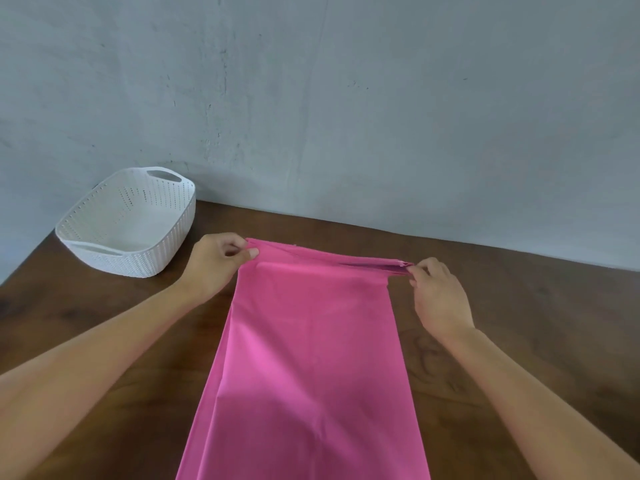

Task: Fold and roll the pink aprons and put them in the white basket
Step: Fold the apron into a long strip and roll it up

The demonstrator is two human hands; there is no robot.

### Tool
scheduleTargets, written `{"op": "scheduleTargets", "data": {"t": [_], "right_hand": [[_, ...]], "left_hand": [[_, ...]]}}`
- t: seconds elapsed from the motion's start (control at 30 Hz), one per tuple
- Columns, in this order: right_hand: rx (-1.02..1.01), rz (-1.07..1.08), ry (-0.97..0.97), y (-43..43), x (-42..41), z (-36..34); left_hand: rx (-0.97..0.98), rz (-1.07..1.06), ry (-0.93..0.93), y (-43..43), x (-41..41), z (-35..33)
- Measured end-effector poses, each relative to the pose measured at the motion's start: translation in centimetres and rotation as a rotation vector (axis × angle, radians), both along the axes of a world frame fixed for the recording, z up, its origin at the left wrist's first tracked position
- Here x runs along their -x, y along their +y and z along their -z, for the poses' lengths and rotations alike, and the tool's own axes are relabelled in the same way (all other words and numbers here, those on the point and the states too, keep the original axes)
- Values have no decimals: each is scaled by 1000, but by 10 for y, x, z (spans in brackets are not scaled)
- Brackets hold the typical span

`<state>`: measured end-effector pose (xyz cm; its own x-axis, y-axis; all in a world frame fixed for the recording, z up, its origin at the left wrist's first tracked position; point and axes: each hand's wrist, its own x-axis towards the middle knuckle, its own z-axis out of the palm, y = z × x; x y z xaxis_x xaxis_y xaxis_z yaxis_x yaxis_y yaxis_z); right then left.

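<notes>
One view on record: a wide-angle camera worn on the head, stationed over the near side of the wooden table [536, 292], facing forward and pitched down at close range. The grey wall [381, 98] fills the frame from 9 through 12 to 3 o'clock. Forearms enter at 7 and 5 o'clock. The left hand [214, 261] and right hand [438, 296] sit just beyond centre. The pink apron [304, 341] runs from centre to 6 o'clock, cropped by the lower edge. The white basket [145, 261] lies whole at 10 o'clock. The table's far edge slopes down toward 3 o'clock.
</notes>
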<state>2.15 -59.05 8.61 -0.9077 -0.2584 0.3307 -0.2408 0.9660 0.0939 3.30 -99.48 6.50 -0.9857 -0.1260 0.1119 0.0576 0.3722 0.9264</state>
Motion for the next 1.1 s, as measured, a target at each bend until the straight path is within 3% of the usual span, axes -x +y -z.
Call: {"op": "scheduleTargets", "data": {"t": [0.33,0.47,0.83,1.1], "right_hand": [[195,56,-140,0,-79,59],[376,80,-142,0,-103,80],[399,-45,-98,60,-186,93],[442,-137,-21,112,-271,96]], "left_hand": [[136,41,-103,2,-67,28],[151,-32,-102,11,-91,38],[0,-145,-179,65,-197,38],[61,-210,-162,119,-298,42]]}}
